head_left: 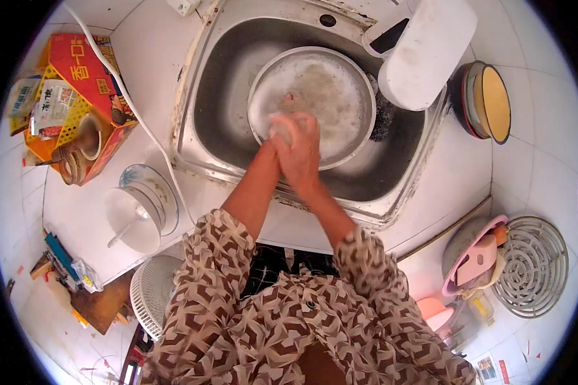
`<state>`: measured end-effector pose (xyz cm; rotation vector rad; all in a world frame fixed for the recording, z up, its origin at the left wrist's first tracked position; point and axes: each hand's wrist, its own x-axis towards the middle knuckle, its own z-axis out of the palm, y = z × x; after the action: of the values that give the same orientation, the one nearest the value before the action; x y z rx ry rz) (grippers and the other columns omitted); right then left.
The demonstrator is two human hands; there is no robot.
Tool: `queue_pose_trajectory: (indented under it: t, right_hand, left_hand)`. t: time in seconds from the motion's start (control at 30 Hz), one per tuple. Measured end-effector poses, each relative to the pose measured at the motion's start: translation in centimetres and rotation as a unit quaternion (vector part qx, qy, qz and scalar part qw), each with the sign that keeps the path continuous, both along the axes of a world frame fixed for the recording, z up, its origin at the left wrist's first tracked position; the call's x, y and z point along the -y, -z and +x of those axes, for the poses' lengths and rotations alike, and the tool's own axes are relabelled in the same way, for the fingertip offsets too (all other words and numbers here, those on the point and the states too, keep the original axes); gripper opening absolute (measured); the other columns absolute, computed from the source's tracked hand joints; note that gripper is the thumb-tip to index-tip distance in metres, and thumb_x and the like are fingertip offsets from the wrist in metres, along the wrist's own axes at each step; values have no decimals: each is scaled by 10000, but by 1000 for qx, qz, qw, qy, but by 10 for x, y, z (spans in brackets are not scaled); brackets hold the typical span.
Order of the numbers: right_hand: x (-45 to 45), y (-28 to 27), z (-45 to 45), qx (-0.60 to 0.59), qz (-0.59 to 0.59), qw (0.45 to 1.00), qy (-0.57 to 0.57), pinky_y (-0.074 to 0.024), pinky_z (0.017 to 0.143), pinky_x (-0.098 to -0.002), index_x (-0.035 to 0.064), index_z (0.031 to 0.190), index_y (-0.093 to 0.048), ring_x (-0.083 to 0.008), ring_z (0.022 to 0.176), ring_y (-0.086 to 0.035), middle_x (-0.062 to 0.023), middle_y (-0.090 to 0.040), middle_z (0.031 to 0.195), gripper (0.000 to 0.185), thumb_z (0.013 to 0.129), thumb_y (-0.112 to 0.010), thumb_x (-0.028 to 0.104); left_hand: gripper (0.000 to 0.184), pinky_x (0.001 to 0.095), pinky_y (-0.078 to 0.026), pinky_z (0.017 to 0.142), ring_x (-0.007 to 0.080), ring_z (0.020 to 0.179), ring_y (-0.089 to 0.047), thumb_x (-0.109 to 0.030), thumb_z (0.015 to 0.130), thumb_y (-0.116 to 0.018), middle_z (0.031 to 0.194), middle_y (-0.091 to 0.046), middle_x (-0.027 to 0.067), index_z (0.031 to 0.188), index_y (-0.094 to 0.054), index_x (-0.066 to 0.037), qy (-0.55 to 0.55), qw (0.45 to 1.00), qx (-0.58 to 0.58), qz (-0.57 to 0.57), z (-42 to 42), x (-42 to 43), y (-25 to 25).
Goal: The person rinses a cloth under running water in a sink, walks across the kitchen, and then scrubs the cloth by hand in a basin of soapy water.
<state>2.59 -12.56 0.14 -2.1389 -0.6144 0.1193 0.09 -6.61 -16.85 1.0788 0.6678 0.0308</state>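
Observation:
A round metal basin (368, 122) of cloudy, sudsy water sits in the stainless steel sink (218, 83). Both hands are together over the basin's near left part. My right hand (302, 147) lies across my left hand (289, 101), its fingers bent around the left hand near the wrist. Most of my left hand is hidden beneath it, so its fingers do not show clearly. Whitish foam (280, 128) shows where the hands meet. Motion blurs both hands a little. Whether anything small is between them cannot be made out.
A dark scouring pad (383, 115) lies right of the basin, below a white plastic container (428, 54). Stacked bowls (492, 102) stand at the right. White bowls (131, 218) and a red box (87, 77) are left. A white cable (131, 106) crosses the counter.

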Motion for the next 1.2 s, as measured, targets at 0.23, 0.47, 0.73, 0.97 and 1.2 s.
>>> queue_pose_trajectory:
  t: [0.23, 0.47, 0.73, 0.97, 1.2]
  right_hand:
    - [19, 125, 97, -92, -84, 992, -5, -378, 905, -441, -8, 1087, -554, -378, 1054, -499, -211, -567, 1076, 444, 859, -519, 371]
    - [24, 149, 64, -232, -115, 966, -18, -378, 911, -425, 0, 1180, -496, -366, 1094, -483, -244, -529, 1133, 412, 847, -527, 241]
    - [-2, -14, -13, -67, -80, 986, -129, -386, 814, -488, 147, 1025, -583, -394, 970, -473, -196, -505, 1090, 290, 736, -595, 135]
    - [1, 74, 89, -314, -16, 947, 71, -303, 940, -523, 133, 1216, -511, -397, 1120, -419, -227, -439, 1255, 511, 731, -590, 272]
    - [21, -9, 29, 61, -108, 978, -170, -260, 1006, -543, 242, 1236, -510, -340, 1280, -304, -173, -341, 1361, 510, 749, -653, 285]
  left_hand:
    - [516, 468, -335, 986, 241, 1182, -422, -440, 927, -404, 1279, -452, 90, 1302, -375, -86, -161, 939, -121, -277, 11, -4, -92]
    - [814, 529, -269, 1029, 292, 1308, -271, -623, 844, -418, 1418, -256, 141, 1385, -216, -49, -171, 887, -112, -414, 9, -28, -107]
    - [530, 376, -403, 970, 265, 1164, -470, -419, 907, -408, 1248, -492, 121, 1288, -403, -49, 30, 997, -41, 56, 10, -17, -97]
    - [454, 395, -413, 943, 281, 1143, -479, -340, 930, -339, 1251, -492, 113, 1275, -424, -56, -174, 909, -30, -377, 14, 8, -110]
    - [465, 403, -431, 911, 256, 1053, -536, -408, 911, -405, 1196, -512, 109, 1246, -449, -90, -2, 918, 27, -395, 14, -23, -130]
